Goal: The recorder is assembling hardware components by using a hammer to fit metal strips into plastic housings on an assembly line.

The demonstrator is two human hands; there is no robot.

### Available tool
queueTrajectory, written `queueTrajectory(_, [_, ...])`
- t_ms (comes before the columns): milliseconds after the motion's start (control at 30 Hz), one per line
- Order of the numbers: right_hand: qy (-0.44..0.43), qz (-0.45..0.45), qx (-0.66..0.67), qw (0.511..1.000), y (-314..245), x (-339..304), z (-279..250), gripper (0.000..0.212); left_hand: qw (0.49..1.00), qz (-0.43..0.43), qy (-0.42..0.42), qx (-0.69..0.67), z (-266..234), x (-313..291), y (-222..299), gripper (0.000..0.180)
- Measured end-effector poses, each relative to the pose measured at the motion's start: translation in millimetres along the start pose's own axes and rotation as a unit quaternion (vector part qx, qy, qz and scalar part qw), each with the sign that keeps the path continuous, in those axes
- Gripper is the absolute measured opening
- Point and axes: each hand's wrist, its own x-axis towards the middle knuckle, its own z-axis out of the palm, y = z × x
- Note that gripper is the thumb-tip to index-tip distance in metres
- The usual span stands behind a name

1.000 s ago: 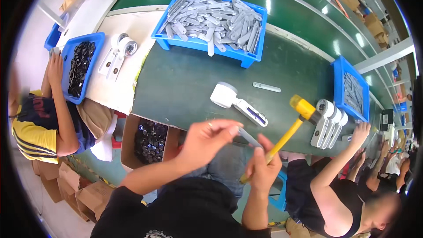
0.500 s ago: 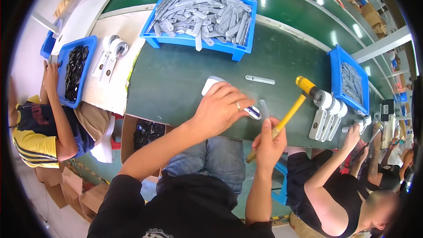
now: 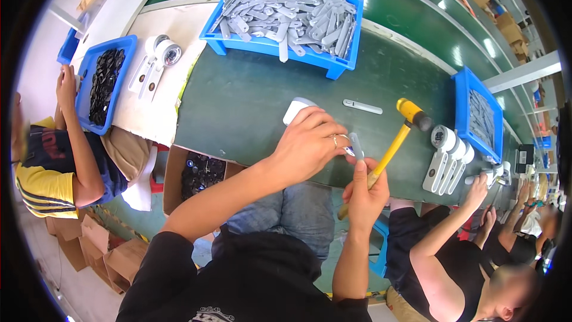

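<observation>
My left hand (image 3: 307, 149) is closed over a white plastic device (image 3: 298, 109). Its rounded end shows beyond my knuckles, and most of it is hidden under the hand. My right hand (image 3: 364, 194) grips the yellow handle of a mallet (image 3: 390, 155), whose yellow-and-black head points up and away. Between the thumb and fingers of that same hand stands a grey plastic strip (image 3: 356, 145), touching or very close to the device's near end by my left fingertips. Another grey strip (image 3: 362, 107) lies flat on the green table (image 3: 250, 95), beyond my hands.
A blue bin (image 3: 280, 45) heaped with grey strips stands at the back. White round-headed devices (image 3: 444, 167) sit to the right, beside another blue bin (image 3: 479, 122). Co-workers sit on both sides; the left one reaches by a blue tray (image 3: 107, 86) of black parts.
My left hand has turned the device slightly, so its dark-and-white near end shows less. The right hand keeps the mallet and strip in nearly the same pose. The view has shifted a little.
</observation>
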Motion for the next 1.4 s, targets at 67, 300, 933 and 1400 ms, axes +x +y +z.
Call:
queueTrajectory(67, [-0.009,-0.001,-0.001,1.0,2,-1,1,0.019,1.0,-0.006,0.001,-0.002,0,0,1,0.024])
queueTrajectory(300, [0.068,-0.072,0.037,0.994,-2,-3,-6,0.019,1.0,0.016,0.018,0.001,2,-1,-1,0.016])
queueTrajectory(933, [-0.059,-0.019,-0.184,0.981,-21,21,-17,0.024,0.999,0.013,-0.007,0.031,1,-1,1,0.018])
queueTrajectory(1400, [-0.045,-0.003,-0.156,0.987,-23,17,-15,0.023,0.999,0.024,-0.006,0.042,3,-1,0,0.015])
